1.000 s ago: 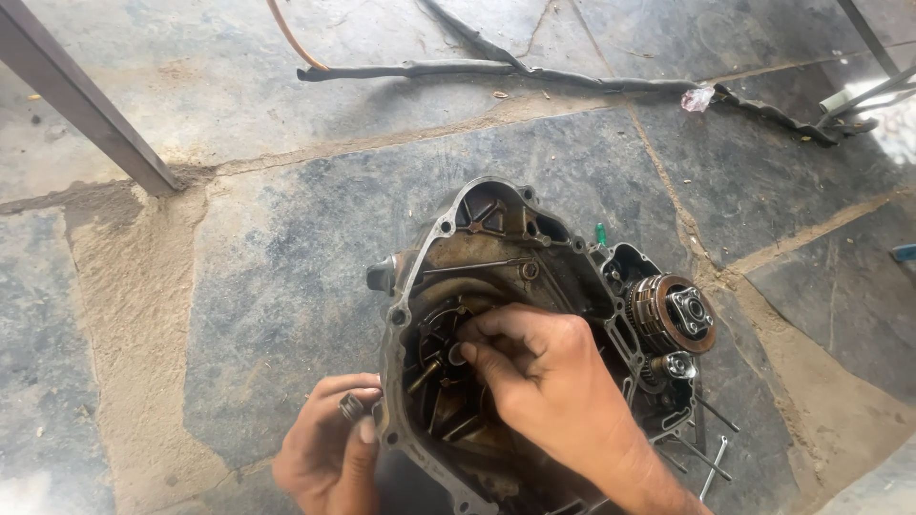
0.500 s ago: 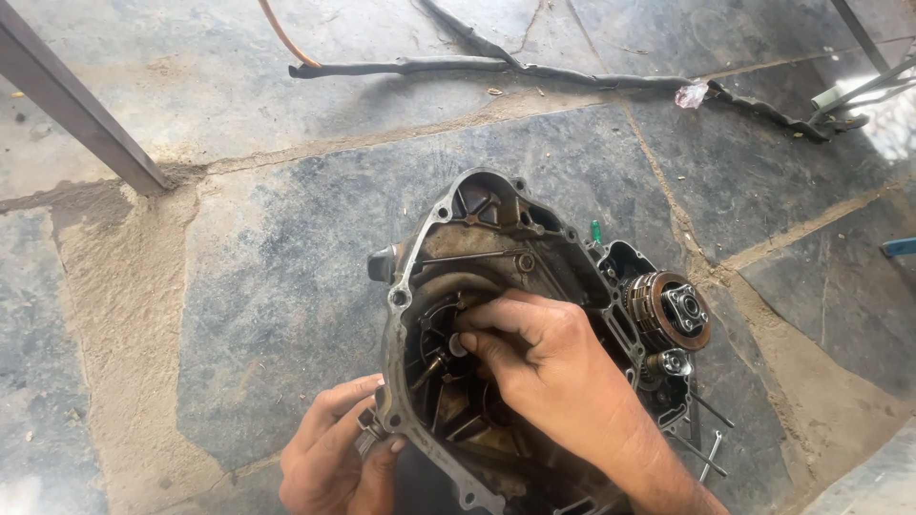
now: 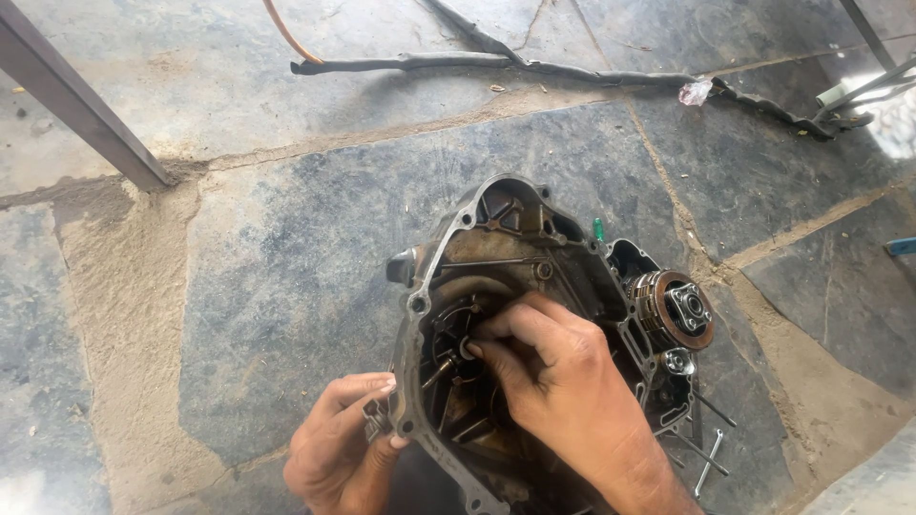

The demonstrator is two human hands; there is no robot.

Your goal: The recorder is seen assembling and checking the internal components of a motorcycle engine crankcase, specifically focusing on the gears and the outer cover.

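Stone floor point(image 3: 239, 286), cracked and dusty: at 5 o'clock an engine case point(image 3: 496, 286) lies open. Left hand point(image 3: 339, 453) grips its rim; right hand point(image 3: 553, 367) pinches a small part inside. Cast metal looks heavy, rigid, oily, best held by the rim.

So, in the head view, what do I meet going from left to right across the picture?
Metal bar → left hand → engine cover → right hand → clutch → loose bolts → blue thing at the right edge.
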